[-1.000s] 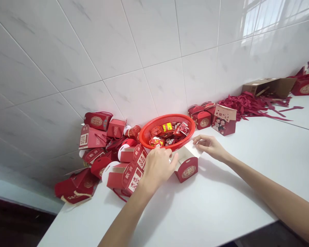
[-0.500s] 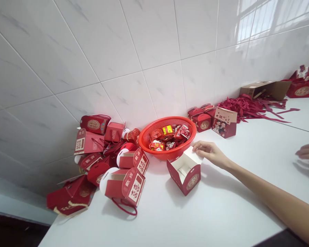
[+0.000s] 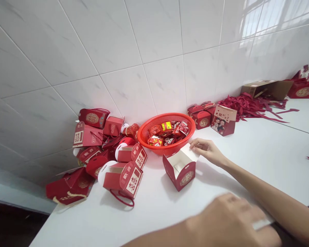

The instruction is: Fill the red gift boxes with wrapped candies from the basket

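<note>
Your right hand [image 3: 208, 152] has its grip pinched on the white flap [image 3: 192, 153] of the open box [image 3: 187, 176], which stands on the bench [image 3: 154, 212] just in front of the red basket [image 3: 167, 150] of wrapped packets [image 3: 167, 127]. Your left hand [image 3: 228, 219] is blurred; you cannot tell its grip, though something whitish shows at its fingers. 2 printed red boxes [image 3: 113, 180] sit left of the open box.

Right hand [image 3: 207, 151] pinching flap [image 3: 189, 153] of red box [image 3: 187, 176]; left hand [image 3: 230, 219] blurred, nearer; basket [image 3: 166, 151] behind box.
</note>
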Tool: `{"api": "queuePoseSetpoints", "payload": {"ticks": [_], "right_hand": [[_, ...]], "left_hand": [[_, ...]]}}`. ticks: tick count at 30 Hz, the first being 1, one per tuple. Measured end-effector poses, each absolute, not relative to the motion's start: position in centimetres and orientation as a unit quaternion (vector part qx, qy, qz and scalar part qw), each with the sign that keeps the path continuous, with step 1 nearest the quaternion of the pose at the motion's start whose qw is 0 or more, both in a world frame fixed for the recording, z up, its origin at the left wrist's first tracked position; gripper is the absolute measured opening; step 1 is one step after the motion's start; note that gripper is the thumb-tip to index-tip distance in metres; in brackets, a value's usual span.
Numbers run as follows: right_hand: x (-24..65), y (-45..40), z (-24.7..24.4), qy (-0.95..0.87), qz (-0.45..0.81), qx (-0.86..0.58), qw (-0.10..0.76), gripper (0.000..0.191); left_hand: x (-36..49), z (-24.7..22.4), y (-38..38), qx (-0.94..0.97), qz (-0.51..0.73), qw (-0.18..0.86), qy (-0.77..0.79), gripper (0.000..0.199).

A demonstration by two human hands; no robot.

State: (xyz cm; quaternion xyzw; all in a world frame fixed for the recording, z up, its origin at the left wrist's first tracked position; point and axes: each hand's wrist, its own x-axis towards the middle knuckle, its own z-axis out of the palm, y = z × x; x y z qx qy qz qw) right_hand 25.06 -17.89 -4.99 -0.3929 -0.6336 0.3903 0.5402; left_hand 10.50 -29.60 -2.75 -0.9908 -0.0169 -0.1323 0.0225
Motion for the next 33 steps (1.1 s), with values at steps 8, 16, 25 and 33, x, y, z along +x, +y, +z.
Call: {"api": "queuePoseSetpoints", "payload": {"ticks": [8,16,25,33], "right_hand": [[25.6,-17.9,-4.9,-0.646,0.340,-0.373,0.573,0.032],[25.2,-18.6,-4.1,-0.707,0.279,-0.381,0.526,0.024],[24.2,-20.0,-3.9,-0.824,0.266,-0.348,0.360,0.066],[26.1,-19.2,-3.3,-0.842,0.264,-0.393,0.257,0.090]], "left_hand": [[5.1,4.4,-21.4,-0.923,-0.095,0.002,-0.372,0.028],[3.1,3.8,-21.2,-0.861,-0.050,-0.067,-0.501,0.037],[3.4,2.2,-22.5,-0.836,-0.032,-0.096,-0.540,0.062],[3.0,-0.5,-20.6,-0.822,-0.155,-0.096,-0.539,0.041]]}}
